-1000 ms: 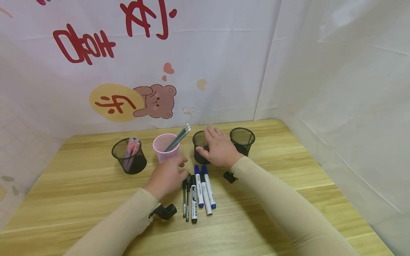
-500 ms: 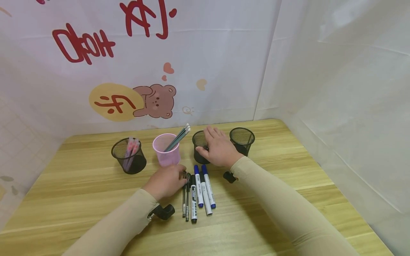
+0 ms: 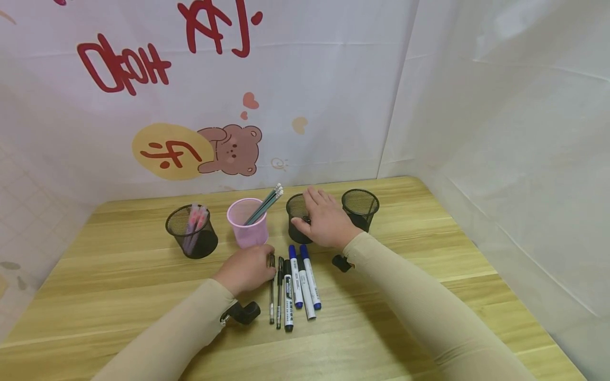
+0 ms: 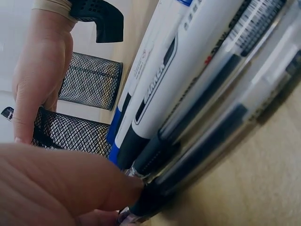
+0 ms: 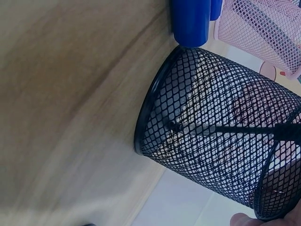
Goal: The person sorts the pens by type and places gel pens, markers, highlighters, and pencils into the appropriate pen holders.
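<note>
My left hand (image 3: 244, 269) pinches a clear-barrelled gel pen (image 3: 271, 300) near its dark upper end. Beside it lie a second gel pen (image 3: 279, 296), a black-capped marker (image 3: 288, 301) and several white markers, two with blue caps (image 3: 305, 252). The right hand (image 3: 329, 219) rests over the top of a black mesh pen cup (image 3: 298, 232), thumb on the rim and fingers extended. Through that cup's mesh a pen (image 5: 225, 129) shows in the right wrist view. In the left wrist view the left thumb (image 4: 70, 181) covers part of the held gel pen.
A pink cup (image 3: 252, 237) holds several green pencils (image 3: 263, 207). Farther left, a black mesh cup (image 3: 205, 246) contains pinkish pens (image 3: 193, 227). Another black mesh cup (image 3: 360, 206) stands right of my right hand. White printed sheeting (image 3: 333, 106) rises behind the wooden table (image 3: 405, 254).
My left hand has come down from beside the pink cup to the leftmost gel pen and grips it. That pen has shifted slightly left, apart from its neighbour. The right hand stays put.
</note>
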### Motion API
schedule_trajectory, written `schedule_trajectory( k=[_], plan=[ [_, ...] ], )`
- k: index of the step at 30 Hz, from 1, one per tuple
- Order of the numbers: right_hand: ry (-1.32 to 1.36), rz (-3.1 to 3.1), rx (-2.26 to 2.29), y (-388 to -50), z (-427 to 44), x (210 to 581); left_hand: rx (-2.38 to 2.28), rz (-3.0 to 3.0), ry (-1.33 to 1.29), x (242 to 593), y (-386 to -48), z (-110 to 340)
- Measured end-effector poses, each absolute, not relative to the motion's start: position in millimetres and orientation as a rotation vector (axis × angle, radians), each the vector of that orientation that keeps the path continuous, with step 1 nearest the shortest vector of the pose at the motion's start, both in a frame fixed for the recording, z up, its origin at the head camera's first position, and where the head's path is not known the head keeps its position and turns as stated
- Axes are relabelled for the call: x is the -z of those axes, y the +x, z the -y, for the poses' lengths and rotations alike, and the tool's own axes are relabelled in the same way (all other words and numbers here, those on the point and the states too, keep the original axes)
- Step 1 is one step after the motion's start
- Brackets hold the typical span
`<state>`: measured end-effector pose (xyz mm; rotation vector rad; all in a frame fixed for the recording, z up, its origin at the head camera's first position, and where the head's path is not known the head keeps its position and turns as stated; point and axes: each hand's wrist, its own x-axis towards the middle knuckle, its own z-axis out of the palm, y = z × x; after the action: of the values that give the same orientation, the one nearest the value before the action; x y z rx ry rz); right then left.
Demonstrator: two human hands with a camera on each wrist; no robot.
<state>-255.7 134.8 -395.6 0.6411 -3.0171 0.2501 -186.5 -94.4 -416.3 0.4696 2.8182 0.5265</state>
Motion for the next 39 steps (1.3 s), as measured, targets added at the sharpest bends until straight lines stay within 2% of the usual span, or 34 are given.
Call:
schedule_trajectory(
  k=[39],
  plan=[
    [0.64,3.001,-0.275,-255.3,-134.3,396.1,-0.425,-2.789,0.432,410.0,-184.1,87.0]
  ],
)
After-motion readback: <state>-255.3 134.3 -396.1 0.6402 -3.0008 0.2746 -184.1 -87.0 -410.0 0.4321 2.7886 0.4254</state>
